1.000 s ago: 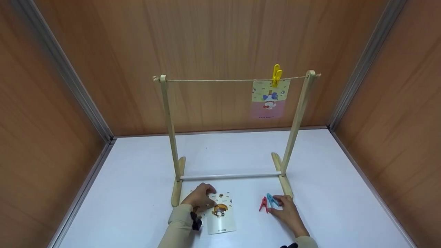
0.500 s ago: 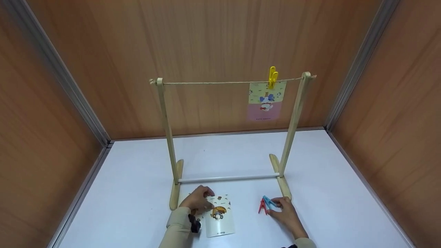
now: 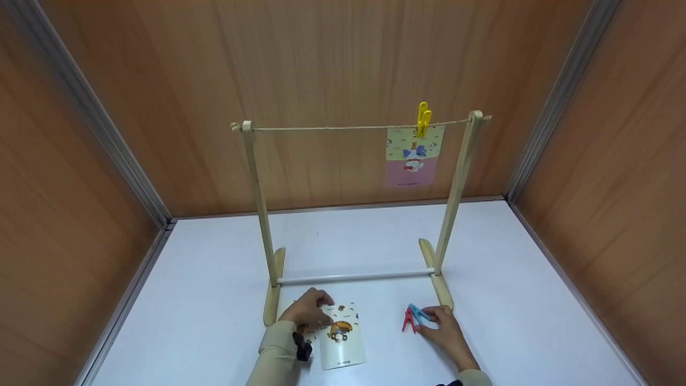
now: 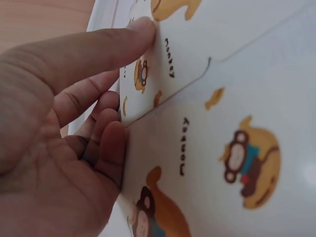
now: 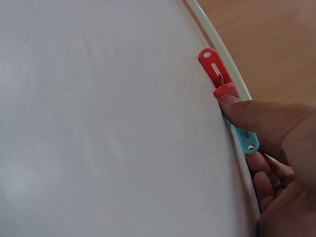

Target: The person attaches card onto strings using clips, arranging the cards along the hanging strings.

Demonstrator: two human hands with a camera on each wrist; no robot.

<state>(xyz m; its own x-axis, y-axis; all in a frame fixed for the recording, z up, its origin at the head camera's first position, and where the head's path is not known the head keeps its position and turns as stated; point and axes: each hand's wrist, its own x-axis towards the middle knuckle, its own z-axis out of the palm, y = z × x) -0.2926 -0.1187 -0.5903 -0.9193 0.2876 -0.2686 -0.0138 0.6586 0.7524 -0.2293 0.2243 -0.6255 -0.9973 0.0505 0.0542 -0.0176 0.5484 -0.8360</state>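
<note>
Toward the near side of the table (image 3: 214, 279), whose front edge is out of view, the left hand (image 3: 310, 310) lies over two cards printed with monkeys: the right-hand card (image 3: 343, 351), where its thumb tip rests, and the left-hand card (image 4: 197, 192), mostly hidden under it in the head view. Whether those bent fingers pinch anything, I cannot tell. Closer to the table's right edge, the right hand (image 3: 445, 331) pinches the blue clothespin (image 3: 417, 312) between thumb and fingers; the red clothespin (image 3: 409, 315) sits right against or just beside it. Beyond stands the wooden rack (image 3: 260, 203), its white crossbar (image 3: 353, 277) low over the table. Farther up, the string (image 3: 321, 128) spans its top, where the yellow clothespin (image 3: 423, 126) holds the pink-and-yellow card (image 3: 410, 172) near the right end, before the back wall (image 3: 332, 177) at the table's far edge. Judging by this, one card is pegged up; two cards and two clothespins are not yet on the string.
</note>
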